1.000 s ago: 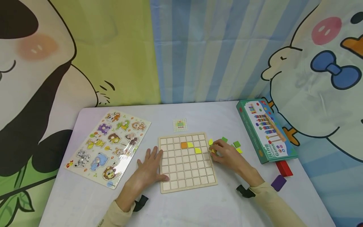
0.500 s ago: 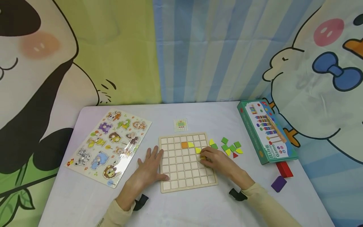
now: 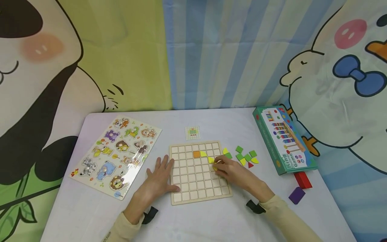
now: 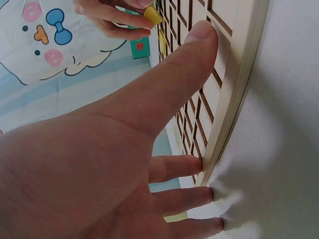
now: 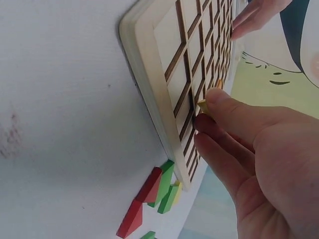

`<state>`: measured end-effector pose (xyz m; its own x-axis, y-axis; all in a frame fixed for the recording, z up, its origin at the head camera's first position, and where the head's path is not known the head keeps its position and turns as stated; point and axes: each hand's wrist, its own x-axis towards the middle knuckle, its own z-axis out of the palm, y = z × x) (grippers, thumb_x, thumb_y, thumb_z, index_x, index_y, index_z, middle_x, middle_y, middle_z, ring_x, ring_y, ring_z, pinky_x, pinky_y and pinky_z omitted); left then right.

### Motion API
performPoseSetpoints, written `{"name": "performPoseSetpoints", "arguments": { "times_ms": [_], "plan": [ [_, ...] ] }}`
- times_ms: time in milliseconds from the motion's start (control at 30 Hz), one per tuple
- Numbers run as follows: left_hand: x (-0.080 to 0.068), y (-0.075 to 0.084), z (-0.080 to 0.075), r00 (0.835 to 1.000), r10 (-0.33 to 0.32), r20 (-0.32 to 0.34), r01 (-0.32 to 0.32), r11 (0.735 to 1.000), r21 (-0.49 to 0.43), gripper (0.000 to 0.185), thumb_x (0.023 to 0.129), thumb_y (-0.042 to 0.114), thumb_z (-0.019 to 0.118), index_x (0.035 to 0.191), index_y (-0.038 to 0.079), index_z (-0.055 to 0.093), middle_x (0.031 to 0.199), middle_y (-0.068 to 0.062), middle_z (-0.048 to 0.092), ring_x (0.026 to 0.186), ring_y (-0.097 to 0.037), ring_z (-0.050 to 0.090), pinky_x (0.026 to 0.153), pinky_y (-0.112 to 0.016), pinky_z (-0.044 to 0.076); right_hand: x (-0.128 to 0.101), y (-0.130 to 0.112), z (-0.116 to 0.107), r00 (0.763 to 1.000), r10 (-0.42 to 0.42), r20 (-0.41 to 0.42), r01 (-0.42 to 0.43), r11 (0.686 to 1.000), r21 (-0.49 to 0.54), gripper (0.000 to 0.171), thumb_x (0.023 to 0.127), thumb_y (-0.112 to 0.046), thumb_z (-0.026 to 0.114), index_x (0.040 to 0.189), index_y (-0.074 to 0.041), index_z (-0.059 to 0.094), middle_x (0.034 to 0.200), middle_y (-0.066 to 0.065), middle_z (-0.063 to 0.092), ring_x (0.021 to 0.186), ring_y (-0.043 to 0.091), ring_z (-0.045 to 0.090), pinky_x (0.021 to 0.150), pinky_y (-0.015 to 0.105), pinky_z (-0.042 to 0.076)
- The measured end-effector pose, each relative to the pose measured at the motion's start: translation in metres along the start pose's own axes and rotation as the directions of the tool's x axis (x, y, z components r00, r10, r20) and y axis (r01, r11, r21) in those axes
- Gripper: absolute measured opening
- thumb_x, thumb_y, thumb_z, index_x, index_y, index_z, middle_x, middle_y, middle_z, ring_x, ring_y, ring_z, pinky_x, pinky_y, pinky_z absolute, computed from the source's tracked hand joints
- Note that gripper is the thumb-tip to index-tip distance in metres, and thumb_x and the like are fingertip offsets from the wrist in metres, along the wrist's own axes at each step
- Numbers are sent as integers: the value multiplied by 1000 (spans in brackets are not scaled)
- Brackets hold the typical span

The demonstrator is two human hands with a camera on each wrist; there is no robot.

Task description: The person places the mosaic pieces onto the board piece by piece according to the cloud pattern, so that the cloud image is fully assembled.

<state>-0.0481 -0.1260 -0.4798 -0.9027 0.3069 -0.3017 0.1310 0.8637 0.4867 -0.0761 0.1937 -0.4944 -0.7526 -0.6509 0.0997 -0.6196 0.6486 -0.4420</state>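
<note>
A wooden grid board (image 3: 192,186) lies flat on the table between the two hands. My left hand (image 3: 158,178) rests at its left edge, fingers spread and thumb on the frame. Over the board's right part, my right hand (image 3: 234,172) pinches a small yellow tile (image 5: 202,105) between thumb and fingers; the left wrist view shows the same yellow tile (image 4: 153,15). An orange square tile (image 3: 197,154) sits in an upper cell, with a yellow tile (image 3: 203,154) beside it. Another yellow tile (image 3: 210,160) lies one row lower, close to the right fingertips.
Loose green tiles (image 3: 239,149), yellow pieces and a red triangle (image 3: 250,165) lie right of the board. A pattern card (image 3: 192,133) is behind it. An animal puzzle (image 3: 116,156) lies left; a green box (image 3: 284,139), red block (image 3: 303,180) and purple block (image 3: 297,195) are right.
My right hand has come left from the loose pieces to the board with a yellow tile, then shifted only slightly in the last half second. The left hand stays in place.
</note>
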Motion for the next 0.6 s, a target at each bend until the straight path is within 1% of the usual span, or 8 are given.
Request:
{"name": "performPoseSetpoints", "arguments": {
  "times_ms": [100,167,300,400,600],
  "plan": [
    [0,0,0,1000,3,-8,-3,1000,1,112,70,38,91,156,-2,31,165,-29,18,152,-55,13,102,-87,18,0,3,5,997,-66,-47,63,996,-68,24,87,-11,79,111,-5,77,117,9,65,98,17,69,82,28,60],
    [1,0,0,1000,2,-7,-2,1000,-2,112,71,38,91,157,-1,31,166,-29,17,152,-55,12,102,-87,17,1,5,9,990,-111,-84,100,987,-125,24,86,-12,80,109,-5,77,112,9,67,96,17,70,80,27,61],
    [2,0,1,1000,-1,-2,1,1000,-12,112,71,38,91,157,-1,31,166,-28,16,152,-54,10,103,-87,17,2,9,17,974,-177,-140,148,970,-195,23,83,-12,83,105,-6,79,106,8,69,91,17,71,75,27,60],
    [2,-1,2,1000,-4,4,4,1000,-17,112,71,38,91,157,0,30,167,-28,16,153,-54,10,104,-87,17,2,10,18,968,-194,-161,159,966,-205,23,82,-11,84,104,-7,80,104,7,70,90,17,70,75,28,60],
    [2,-1,2,1000,-8,9,8,1000,-14,112,72,38,90,158,0,30,167,-27,15,153,-53,9,105,-86,16,3,12,18,969,-186,-161,144,959,-242,24,82,-10,84,105,-10,80,104,6,72,91,18,69,78,31,59]
  ]
}}
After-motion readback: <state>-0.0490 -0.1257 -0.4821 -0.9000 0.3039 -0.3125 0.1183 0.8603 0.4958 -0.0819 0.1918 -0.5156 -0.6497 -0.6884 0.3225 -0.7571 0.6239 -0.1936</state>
